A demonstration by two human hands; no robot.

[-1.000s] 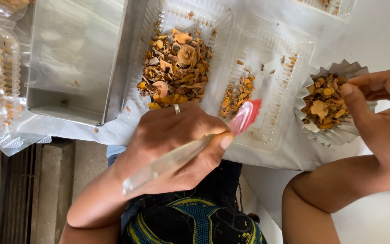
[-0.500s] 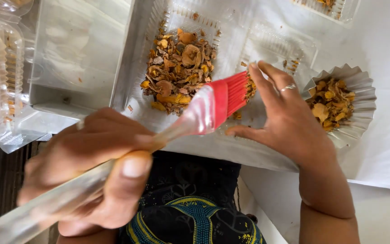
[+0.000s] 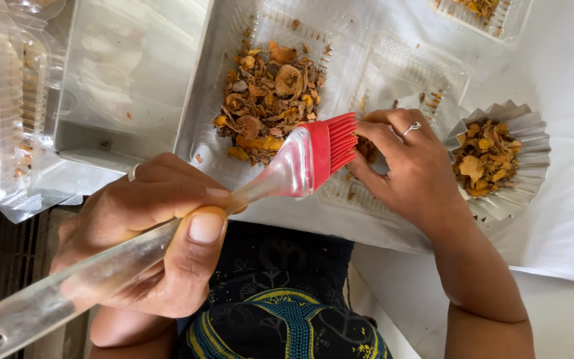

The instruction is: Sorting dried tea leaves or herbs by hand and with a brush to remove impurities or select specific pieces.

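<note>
I am looking down on a white sheet-covered tabletop [image 3: 566,219], where a clear ribbed plastic clamshell tray [image 3: 393,66] is lying open near the front edge. Its left compartment is holding a heap of dried orange-brown peel pieces [image 3: 267,100]; only a few scraps are sitting in its right compartment. A clear rectangular plastic box [image 3: 121,73] is lying just left of the tray. My left hand [image 3: 147,233] is gripping the clear handle of a red-bristled silicone pastry brush [image 3: 300,163], its bristles pointing at the right compartment. My right hand [image 3: 410,166] is resting there, fingers curled onto the scraps. A silver fluted foil cup [image 3: 523,133] of the same pieces is sitting just beside that hand, towards the right edge.
</note>
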